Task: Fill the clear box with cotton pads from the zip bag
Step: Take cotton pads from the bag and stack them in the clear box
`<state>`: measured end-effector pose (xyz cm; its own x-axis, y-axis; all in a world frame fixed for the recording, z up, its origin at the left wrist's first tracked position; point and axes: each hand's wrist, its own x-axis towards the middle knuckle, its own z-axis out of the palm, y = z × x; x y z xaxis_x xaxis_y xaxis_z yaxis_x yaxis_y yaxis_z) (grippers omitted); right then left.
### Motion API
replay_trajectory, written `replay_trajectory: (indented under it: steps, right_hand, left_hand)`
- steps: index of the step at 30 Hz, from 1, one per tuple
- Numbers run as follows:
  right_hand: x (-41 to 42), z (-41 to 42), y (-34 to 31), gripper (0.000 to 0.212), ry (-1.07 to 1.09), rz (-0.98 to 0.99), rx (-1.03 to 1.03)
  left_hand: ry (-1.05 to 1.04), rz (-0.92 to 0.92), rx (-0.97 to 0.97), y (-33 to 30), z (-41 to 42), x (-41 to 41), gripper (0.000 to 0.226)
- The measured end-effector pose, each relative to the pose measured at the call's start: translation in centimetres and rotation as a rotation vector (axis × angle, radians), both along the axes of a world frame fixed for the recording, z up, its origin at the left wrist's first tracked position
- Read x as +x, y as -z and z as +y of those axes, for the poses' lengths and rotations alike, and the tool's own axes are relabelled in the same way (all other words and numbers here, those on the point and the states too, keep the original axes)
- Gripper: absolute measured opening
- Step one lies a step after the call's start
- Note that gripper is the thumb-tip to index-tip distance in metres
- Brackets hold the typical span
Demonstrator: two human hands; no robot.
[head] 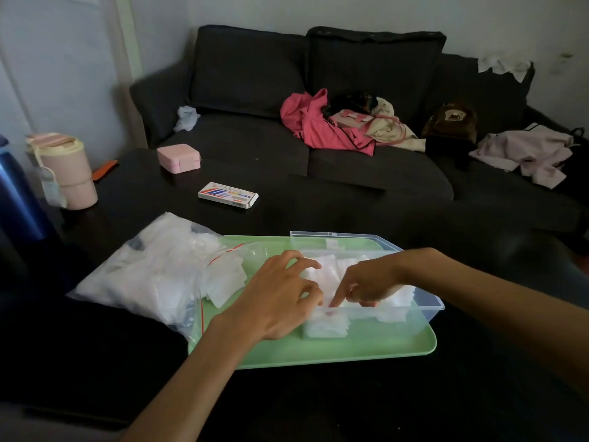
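Where the two forearms enter from the near edge: dark bench (318,406), bearing a green tray (350,349) set lengthwise left to right. On the tray's right half, the clear box (427,309), long axis running left-right, lid (344,239) hinged open and standing at the far rim. Inside, a loose layer of white cotton pads (328,327), thickest at the near left corner; box judged only part filled. Left hand (280,301) over the box's left end, fingers curled and fingertips down on the pads, seemingly pinching or tamping a small stack. Right hand (366,285) reaching in from the right, index finger extended and pressing a pad at the near wall, remaining fingers folded; whether anything is held beneath them cannot be told. Zip bag (143,272) to the left of both hands, half on the tray and half on the bench, red-striped mouth open toward the box, a few pads (226,279) spilling out just beside the left hand. Supply thus leftward of the box and nearer the left hand. Bag contents a white blur, count unreadable; box floor hidden by hands and pads. Farther back on the bench: a printed carton (228,195), a pink case (179,158), a pink jar (65,170). Beyond, a dark sofa (255,74) strewn with clothes (325,122).
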<state>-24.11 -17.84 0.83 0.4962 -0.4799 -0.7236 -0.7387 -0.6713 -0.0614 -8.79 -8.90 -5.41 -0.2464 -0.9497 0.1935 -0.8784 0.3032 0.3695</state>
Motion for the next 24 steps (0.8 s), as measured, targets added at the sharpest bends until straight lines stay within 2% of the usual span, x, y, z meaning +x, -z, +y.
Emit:
replay_trajectory:
  steps: [2, 4, 6, 8, 9, 10, 12, 17, 21, 24]
  right_hand:
    - [-0.4, 0.2, -1.3, 0.035, 0.052, -0.135, -0.045]
    - [-0.2, 0.6, -2.8, 0.025, 0.117, -0.347, -0.169]
    - [1.2, 1.8, -3.3, 0.020, 0.183, -0.558, -0.259]
    - [3.6, 3.6, -2.6, 0.017, 0.243, -0.710, -0.299]
    - [4.9, 4.4, -1.9, 0.017, 0.267, -0.759, -0.316]
    - [6.0, 5.2, -1.1, 0.016, 0.287, -0.789, -0.334]
    - [8.0, 6.0, 0.8, 0.017, 0.324, -0.813, -0.383]
    - [10.4, 5.8, 4.8, 0.029, 0.328, -0.770, -0.495]
    - [11.6, 4.6, 5.4, 0.050, 0.335, -0.818, -0.449]
    - [12.3, 4.3, 6.1, 0.037, 0.248, -0.864, -0.542]
  left_hand:
    - [-0.080, 0.159, -0.050, -0.6, 0.5, 0.6, 0.031]
    - [-0.293, 0.269, -0.256, -1.3, 1.2, 2.2, 0.014]
    - [-0.588, 0.260, -0.366, -1.9, 2.2, 4.6, 0.036]
    - [-0.819, 0.091, -0.195, -1.7, 3.3, 7.4, 0.064]
    - [-0.880, -0.011, -0.074, -1.5, 3.8, 8.6, 0.070]
    - [-0.908, -0.073, 0.022, -1.2, 4.2, 9.4, 0.070]
    - [-0.914, -0.040, 0.090, -0.7, 4.9, 10.8, 0.058]
    - [-0.849, 0.094, -0.036, -0.3, 4.5, 12.2, 0.033]
    - [-0.892, 0.249, 0.075, 0.4, 3.9, 13.8, 0.034]
    - [-0.916, 0.316, 0.070, 0.8, 3.8, 14.8, 0.035]
